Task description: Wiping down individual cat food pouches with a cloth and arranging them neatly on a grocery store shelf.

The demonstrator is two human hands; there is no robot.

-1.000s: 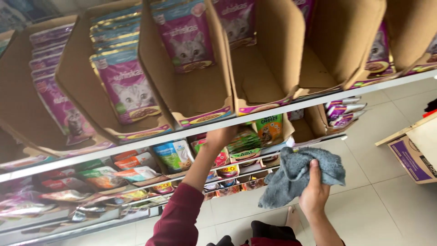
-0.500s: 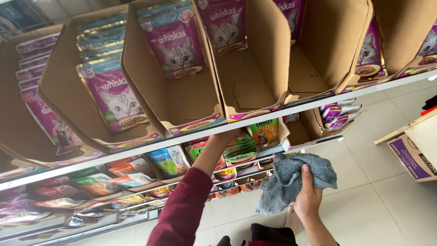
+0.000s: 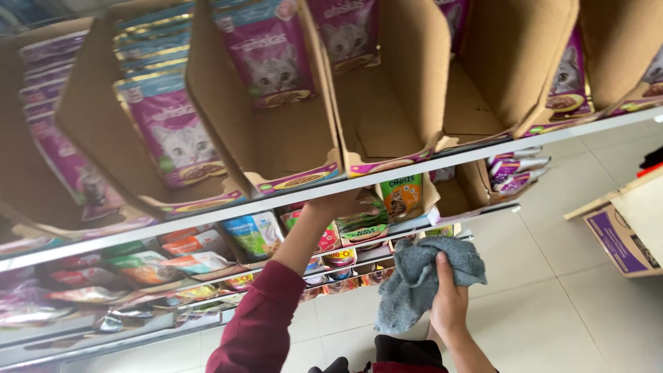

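Shelving (image 3: pixel 442 160): white metal unit of several tiers, slanting across the view; top tier lined with open cardboard display boxes.
Floor (image 3: pixel 552 304): pale tiles below, with a cardboard carton (image 3: pixel 625 231) standing at the right edge.
Display boxes (image 3: pixel 407 103): brown card, some stocked with purple cat-food pouches (image 3: pixel 176 135), the two middle-right ones nearly bare.
Lower tiers: crowded with mixed pouches and small tins in green, orange and blue; a green pouch (image 3: pixel 402 195) standing just right of the reaching hand.
Left hand (image 3: pixel 342 204): arm in a dark red sleeve, stretched up under the top tier's edge among the green packs; grip half hidden by the shelf lip, apparently closed round a pack, though not certain.
Right hand (image 3: pixel 449 300): held low, near the body, well apart from the shelf; grip pressed together on the cloth.
Grey cloth (image 3: pixel 421 276): bunched, hanging from the right hand, touching nothing else.
Step in hand: judged as handling packs on the second tier, cloth kept ready.
Next move calls for: a firm hold on the pack and room made for the cloth to reach the shelf surface.
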